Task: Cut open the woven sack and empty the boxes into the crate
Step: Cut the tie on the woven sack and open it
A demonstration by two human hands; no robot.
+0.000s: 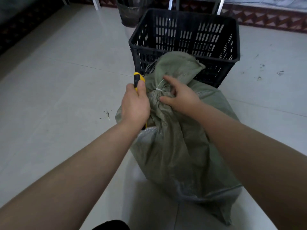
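A grey-green woven sack [176, 146] stands on the floor in front of me, its neck gathered and bound with a white tie [159, 87]. My left hand [135, 103] grips a yellow and black utility knife [137, 78] right beside the neck. My right hand [178, 95] rests on the gathered neck, forefinger stretched out over the tie and thumb against the cloth. A black slatted plastic crate [184, 45] stands just behind the sack, touching its floppy top. No boxes show; the sack hides its contents.
The floor is pale glossy tile with dirt marks to the left [106, 114] and right [280, 73]. A dark bin with a liner [131, 13] stands behind the crate on the left, white furniture legs [96, 3] near it, and a patterned wall base [272, 19] runs along the back.
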